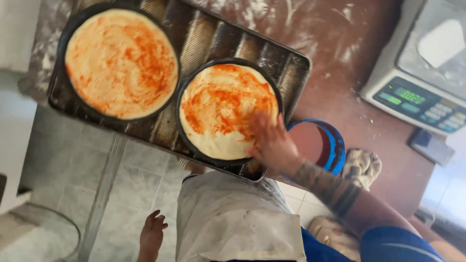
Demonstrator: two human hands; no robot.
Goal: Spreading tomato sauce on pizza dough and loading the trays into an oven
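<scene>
While the right hand [272, 140] lies spread, fingers flat on the sauced dough round [225, 109], the soft, slippery base looks best lifted by its dark pan [182, 94]; the left hand [152, 235] hangs loosely open, empty.

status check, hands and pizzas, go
Right hand flat on near pizza, spreading sauce. Left hand hangs free, open. Far pizza sauced. Sauce tub beside tray.
</scene>
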